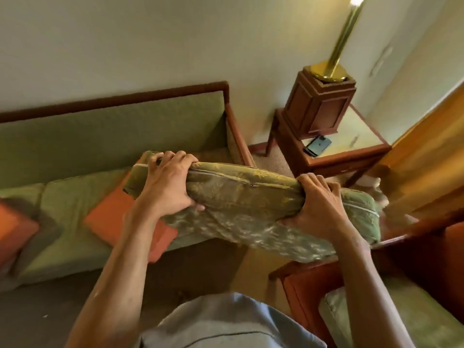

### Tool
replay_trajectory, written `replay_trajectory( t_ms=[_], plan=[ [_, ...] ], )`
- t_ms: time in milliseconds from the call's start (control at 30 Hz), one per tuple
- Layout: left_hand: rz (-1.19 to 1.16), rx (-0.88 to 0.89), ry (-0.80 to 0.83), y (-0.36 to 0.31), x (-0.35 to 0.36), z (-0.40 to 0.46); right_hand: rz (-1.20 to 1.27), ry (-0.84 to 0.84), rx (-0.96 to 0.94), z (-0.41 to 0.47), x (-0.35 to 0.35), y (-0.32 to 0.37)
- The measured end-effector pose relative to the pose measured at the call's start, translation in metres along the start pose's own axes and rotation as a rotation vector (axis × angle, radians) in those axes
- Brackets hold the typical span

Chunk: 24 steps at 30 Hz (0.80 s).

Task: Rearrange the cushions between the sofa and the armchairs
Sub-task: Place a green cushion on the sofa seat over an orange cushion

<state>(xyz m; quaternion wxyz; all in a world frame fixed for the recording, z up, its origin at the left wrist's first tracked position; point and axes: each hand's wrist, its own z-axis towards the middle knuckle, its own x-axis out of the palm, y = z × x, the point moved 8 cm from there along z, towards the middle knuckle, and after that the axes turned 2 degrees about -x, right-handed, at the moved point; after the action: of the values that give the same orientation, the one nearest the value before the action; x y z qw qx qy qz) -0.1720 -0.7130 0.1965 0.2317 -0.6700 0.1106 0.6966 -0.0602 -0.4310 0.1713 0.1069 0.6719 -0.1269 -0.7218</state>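
My left hand and right hand both clench the green patterned cushion, held in the air between sofa and armchair — swing carelessly and it could clip the brass lamp.

The green cushion hides part of an orange cushion and the sofa's right seat. The lamp's top and the armchair run off frame.
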Motion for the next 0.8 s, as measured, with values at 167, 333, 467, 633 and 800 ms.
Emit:
replay_trajectory(
  t_ms=[167,333,467,633,800],
  plan=[
    [0.014,-0.214,-0.081,0.16,-0.026,-0.044,0.055,0.054,-0.228,0.1,0.058,0.139],
    [0.037,-0.399,-0.143,0.283,-0.035,-0.075,0.07,0.077,-0.374,0.182,0.113,0.248],
    [0.052,-0.532,-0.111,0.359,-0.009,-0.078,0.05,0.112,-0.452,0.244,0.17,0.3],
    [-0.015,-0.705,0.043,0.407,0.075,-0.087,-0.056,0.237,-0.511,0.27,0.271,0.322],
    [-0.028,-0.786,0.096,0.442,0.08,-0.068,-0.124,0.33,-0.541,0.321,0.275,0.311]
  ],
)
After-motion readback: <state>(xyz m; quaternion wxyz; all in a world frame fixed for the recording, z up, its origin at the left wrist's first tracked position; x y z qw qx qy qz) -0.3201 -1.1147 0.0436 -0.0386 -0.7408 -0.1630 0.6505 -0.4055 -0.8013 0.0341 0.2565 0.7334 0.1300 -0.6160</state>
